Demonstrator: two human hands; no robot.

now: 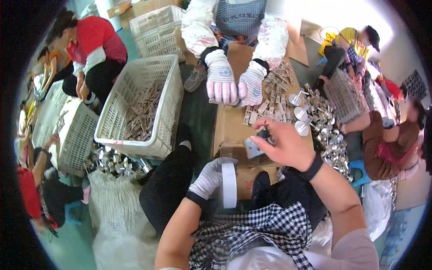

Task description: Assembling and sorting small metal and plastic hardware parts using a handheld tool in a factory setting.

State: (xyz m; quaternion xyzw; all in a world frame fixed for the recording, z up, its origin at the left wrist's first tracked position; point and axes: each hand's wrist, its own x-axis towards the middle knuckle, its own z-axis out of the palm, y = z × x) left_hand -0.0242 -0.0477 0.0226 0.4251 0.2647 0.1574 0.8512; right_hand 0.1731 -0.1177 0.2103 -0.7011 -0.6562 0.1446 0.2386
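My left hand (208, 179), in a striped knit glove, grips a white tube-shaped part (229, 184) held upright over my lap. My right hand (282, 143) is bare, with a black wristband, and pinches a small grey metal piece (253, 147) above the cardboard box (229, 126) in front of me. On that box lie several small metal brackets (270, 105). Across the box a person's two gloved hands (234, 83) rest on the cardboard beside the brackets.
A white plastic basket (168, 94) with metal pieces stands at left, another basket (76, 130) beyond it. Shiny metal cups (328, 130) are heaped at right, more (117, 164) lie by a white sack (112, 211). Several people sit around on the floor.
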